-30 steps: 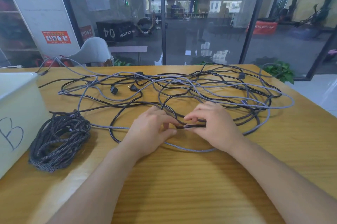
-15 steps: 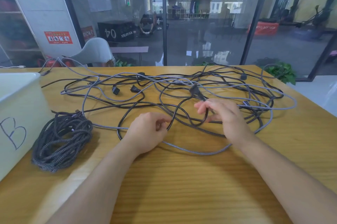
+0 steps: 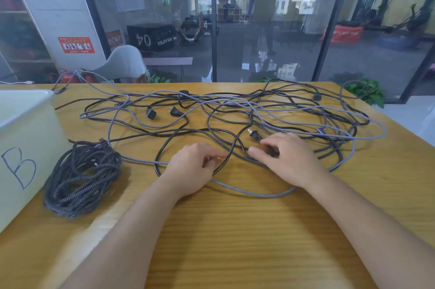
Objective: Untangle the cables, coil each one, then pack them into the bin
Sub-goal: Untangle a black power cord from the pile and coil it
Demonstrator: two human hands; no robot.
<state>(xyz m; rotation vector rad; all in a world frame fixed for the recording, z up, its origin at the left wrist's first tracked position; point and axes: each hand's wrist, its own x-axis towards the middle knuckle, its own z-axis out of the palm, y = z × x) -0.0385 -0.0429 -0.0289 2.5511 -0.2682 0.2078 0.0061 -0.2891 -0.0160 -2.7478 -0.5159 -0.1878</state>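
A tangle of black and grey braided cables (image 3: 235,110) spreads across the far half of the wooden table (image 3: 235,230). My right hand (image 3: 287,159) pinches a black cable just behind its two-prong plug (image 3: 254,134), which points up and left. My left hand (image 3: 195,168) holds a loop of the same black cable (image 3: 162,154) between thumb and fingers. A coiled dark braided cable (image 3: 82,175) lies at the left beside the white bin (image 3: 26,147) marked "B".
Two more black plugs (image 3: 164,112) lie in the tangle's left part. A grey braided cable (image 3: 254,192) curves along the table just in front of my hands. A glass wall stands behind the table; a white chair (image 3: 122,65) sits beyond the far edge.
My right hand pulled the black cable's plug end out of the tangle and brought it down toward me. My left hand stayed in place on the cable loop.
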